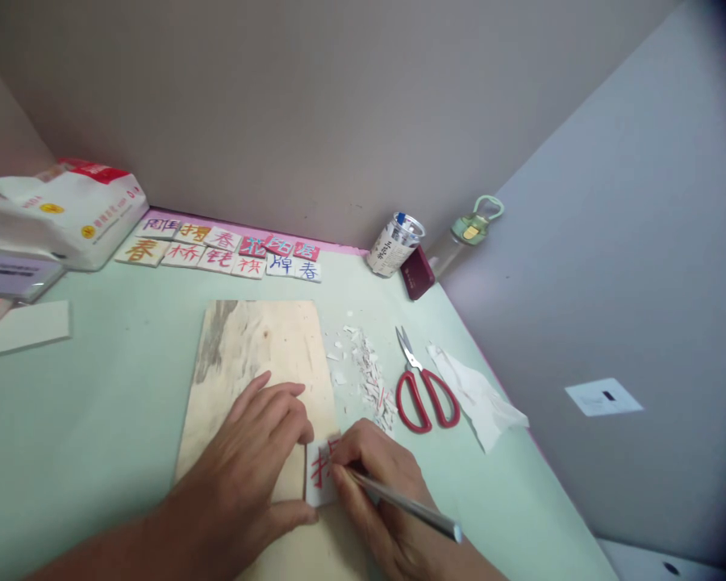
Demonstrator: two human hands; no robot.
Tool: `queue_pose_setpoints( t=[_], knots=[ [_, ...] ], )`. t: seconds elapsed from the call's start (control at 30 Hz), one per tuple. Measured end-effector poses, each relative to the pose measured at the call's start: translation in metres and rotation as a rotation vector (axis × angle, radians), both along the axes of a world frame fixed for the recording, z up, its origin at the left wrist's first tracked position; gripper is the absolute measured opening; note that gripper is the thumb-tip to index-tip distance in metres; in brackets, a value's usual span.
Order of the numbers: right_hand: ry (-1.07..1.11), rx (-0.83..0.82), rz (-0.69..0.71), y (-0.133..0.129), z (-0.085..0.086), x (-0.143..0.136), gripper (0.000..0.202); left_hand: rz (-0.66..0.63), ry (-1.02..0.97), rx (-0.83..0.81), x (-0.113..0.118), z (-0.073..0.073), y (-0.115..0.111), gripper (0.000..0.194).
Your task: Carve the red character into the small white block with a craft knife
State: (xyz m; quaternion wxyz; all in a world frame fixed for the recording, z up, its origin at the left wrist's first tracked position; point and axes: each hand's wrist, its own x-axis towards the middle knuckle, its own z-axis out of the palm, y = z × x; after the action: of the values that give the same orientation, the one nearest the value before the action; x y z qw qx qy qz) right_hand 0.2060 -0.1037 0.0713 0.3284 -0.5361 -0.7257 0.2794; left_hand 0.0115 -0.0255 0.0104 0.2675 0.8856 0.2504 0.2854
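Observation:
My left hand lies flat on a wooden board and presses down the left edge of a small white tile carved with a red character. My right hand grips a silver carving knife like a pen, its tip hidden against the tile's right side. A pile of white shavings lies just right of the board.
Red-handled scissors and a crumpled tissue lie to the right. Several finished character tiles line the back edge. A tissue pack sits far left, a can, dark red case and bottle in the corner.

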Motion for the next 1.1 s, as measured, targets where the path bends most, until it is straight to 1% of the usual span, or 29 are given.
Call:
queue_pose_setpoints(
  t=[0.13, 0.43, 0.6, 0.77, 0.87, 0.97, 1.03, 1.1],
  knots=[
    [0.011, 0.008, 0.009, 0.001, 0.001, 0.000, 0.013, 0.002, -0.011, 0.015, 0.000, 0.000, 0.000, 0.050],
    [0.008, -0.038, 0.007, 0.000, 0.005, 0.000, 0.013, -0.011, -0.005, 0.006, -0.001, 0.000, 0.001, 0.049],
    [0.025, -0.075, -0.015, 0.000, 0.007, 0.000, 0.014, -0.015, -0.005, 0.000, -0.001, -0.001, 0.001, 0.053],
    [0.045, -0.054, -0.011, -0.001, 0.007, 0.000, 0.013, -0.006, -0.008, -0.002, 0.000, -0.001, 0.001, 0.052],
    [0.039, -0.070, -0.018, -0.002, 0.003, 0.002, 0.013, -0.006, -0.007, 0.000, 0.000, -0.001, 0.002, 0.049],
    [0.020, -0.067, -0.009, -0.004, -0.006, 0.003, 0.012, -0.004, -0.004, 0.005, 0.000, -0.001, 0.002, 0.048],
    [-0.010, 0.000, 0.010, -0.005, -0.012, 0.002, 0.011, -0.001, -0.006, 0.011, 0.000, -0.001, 0.002, 0.048],
    [-0.037, 0.104, 0.005, -0.006, -0.017, 0.000, 0.012, 0.000, -0.008, 0.017, 0.001, 0.000, 0.002, 0.050]
  ],
)
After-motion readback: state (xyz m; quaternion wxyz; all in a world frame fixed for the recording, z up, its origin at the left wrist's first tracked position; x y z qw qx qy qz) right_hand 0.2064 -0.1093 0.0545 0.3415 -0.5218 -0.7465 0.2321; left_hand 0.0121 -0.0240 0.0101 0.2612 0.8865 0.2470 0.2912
